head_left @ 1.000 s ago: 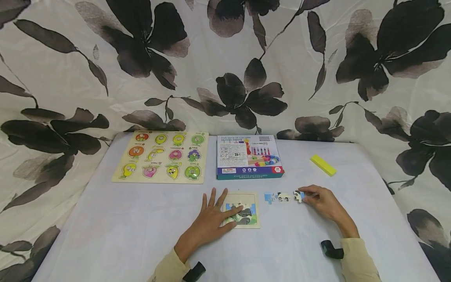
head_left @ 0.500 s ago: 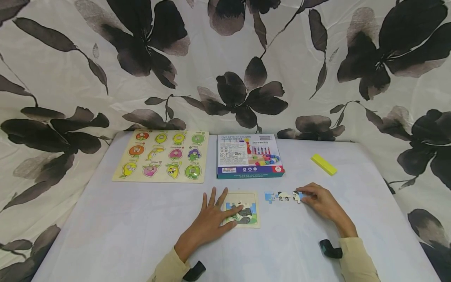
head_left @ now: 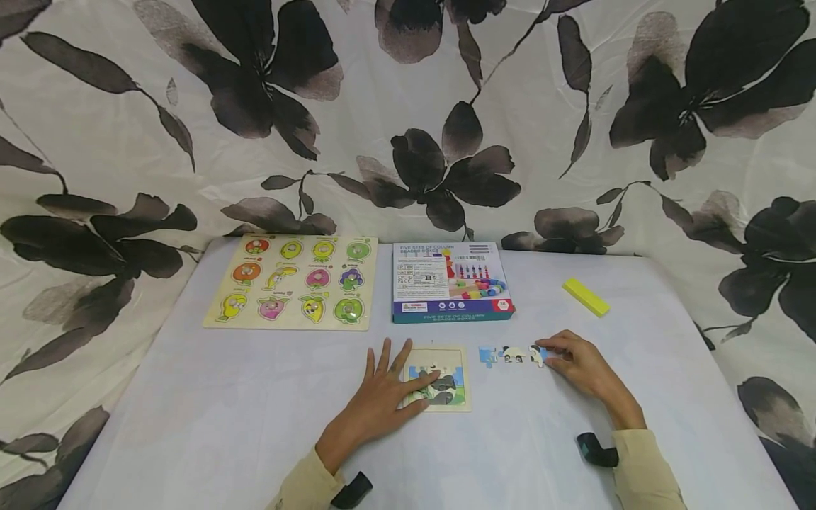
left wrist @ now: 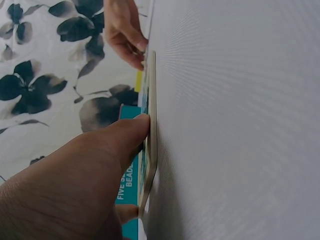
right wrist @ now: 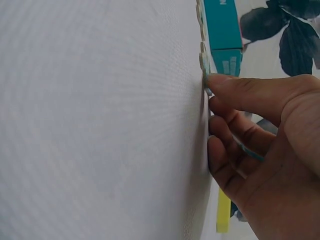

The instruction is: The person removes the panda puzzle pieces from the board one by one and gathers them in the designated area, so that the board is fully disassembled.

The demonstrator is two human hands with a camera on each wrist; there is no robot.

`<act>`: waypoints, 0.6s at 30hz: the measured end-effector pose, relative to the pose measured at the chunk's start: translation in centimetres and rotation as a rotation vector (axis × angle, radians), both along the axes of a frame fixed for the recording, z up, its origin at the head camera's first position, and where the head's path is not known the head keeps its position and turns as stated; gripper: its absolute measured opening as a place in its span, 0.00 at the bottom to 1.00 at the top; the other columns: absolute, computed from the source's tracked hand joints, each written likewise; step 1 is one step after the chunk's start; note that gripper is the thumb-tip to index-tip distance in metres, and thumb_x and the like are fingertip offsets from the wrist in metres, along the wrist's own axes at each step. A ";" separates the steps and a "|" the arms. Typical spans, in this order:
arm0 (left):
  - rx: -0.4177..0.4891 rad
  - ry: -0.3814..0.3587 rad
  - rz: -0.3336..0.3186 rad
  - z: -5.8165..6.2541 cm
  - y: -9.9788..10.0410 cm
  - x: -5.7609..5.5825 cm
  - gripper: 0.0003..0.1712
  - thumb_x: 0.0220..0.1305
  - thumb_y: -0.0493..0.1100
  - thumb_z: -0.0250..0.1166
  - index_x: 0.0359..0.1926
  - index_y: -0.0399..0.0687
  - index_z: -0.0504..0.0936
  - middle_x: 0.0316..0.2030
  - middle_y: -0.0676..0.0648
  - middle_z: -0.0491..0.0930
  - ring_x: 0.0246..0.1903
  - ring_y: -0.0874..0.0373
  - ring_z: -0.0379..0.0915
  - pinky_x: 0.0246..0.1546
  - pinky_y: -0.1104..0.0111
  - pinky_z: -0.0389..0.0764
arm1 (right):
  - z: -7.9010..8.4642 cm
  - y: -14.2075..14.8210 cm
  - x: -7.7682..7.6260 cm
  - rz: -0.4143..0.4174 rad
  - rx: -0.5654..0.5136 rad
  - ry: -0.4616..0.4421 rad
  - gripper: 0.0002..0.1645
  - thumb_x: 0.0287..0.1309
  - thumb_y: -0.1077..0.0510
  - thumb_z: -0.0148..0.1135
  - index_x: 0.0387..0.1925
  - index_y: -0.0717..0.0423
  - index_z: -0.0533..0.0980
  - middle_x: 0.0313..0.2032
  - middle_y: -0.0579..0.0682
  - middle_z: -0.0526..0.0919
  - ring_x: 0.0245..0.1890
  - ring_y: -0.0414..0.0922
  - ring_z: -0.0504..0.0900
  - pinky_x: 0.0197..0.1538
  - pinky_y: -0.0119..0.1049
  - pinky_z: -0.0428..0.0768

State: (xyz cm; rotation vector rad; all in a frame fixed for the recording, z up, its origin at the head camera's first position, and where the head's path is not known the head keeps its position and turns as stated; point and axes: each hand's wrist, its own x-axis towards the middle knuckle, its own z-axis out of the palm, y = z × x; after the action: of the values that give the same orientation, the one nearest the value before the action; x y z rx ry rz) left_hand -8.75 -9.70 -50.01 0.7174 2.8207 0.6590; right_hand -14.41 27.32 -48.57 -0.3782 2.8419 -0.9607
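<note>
My left hand (head_left: 381, 398) lies with spread, straight fingers over a small wooden panda puzzle board (head_left: 452, 355), its thumb and index finger resting on the picture. The lower part of the board is filled with pieces, while its upper part shows bare wood. To the right, my right hand (head_left: 581, 363) pinches a blue, black and white puzzle piece (head_left: 537, 356) between thumb and fingers, low over the table. Left of that piece, in a row, are a panda-face piece (head_left: 513, 355) and a blue piece (head_left: 487, 356). In the right wrist view, the thumb (right wrist: 225, 85) presses the piece's edge.
Behind the puzzle board lies a boxed beaded toy set (head_left: 451, 283). A wooden fruit puzzle board (head_left: 287, 283) is at the back left, and a yellow block (head_left: 586, 297) at the back right. A floral cloth (head_left: 421, 106) hangs behind the white table (head_left: 191, 425).
My right hand has slid slightly left with the pinched piece, bringing it closer to the panda-face piece. My left hand stays in place on the board.
</note>
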 end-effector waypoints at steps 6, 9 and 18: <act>0.010 0.003 -0.001 -0.2 0.0 0.0 0.28 0.65 0.60 0.58 0.66 0.73 0.68 0.75 0.38 0.43 0.71 0.29 0.27 0.64 0.33 0.32 | 0.1 0.1 0.1 -0.009 -0.024 -0.002 0.19 0.55 0.69 0.64 0.50 0.60 0.80 0.41 0.51 0.80 0.41 0.47 0.76 0.44 0.34 0.76; 0.011 0.003 -0.003 -0.2 0.1 0.0 0.28 0.65 0.60 0.58 0.65 0.74 0.69 0.74 0.38 0.43 0.71 0.29 0.26 0.64 0.33 0.32 | 0.2 0.1 0.0 -0.023 -0.039 -0.013 0.19 0.55 0.67 0.65 0.51 0.59 0.80 0.43 0.52 0.80 0.42 0.48 0.77 0.44 0.34 0.77; 0.020 -0.023 -0.015 -0.1 0.1 0.2 0.26 0.66 0.61 0.56 0.65 0.76 0.69 0.75 0.38 0.42 0.71 0.31 0.25 0.66 0.36 0.32 | 1.0 -1.4 -0.1 -0.058 -0.098 0.004 0.19 0.58 0.65 0.63 0.53 0.56 0.79 0.39 0.50 0.81 0.39 0.44 0.76 0.43 0.29 0.77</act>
State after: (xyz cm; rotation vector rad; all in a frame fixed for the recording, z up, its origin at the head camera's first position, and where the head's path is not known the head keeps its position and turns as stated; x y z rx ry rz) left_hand -8.58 -9.64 -50.10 0.7291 2.7883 0.6900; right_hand -14.56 25.94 -47.53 -0.3096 2.8311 -1.1144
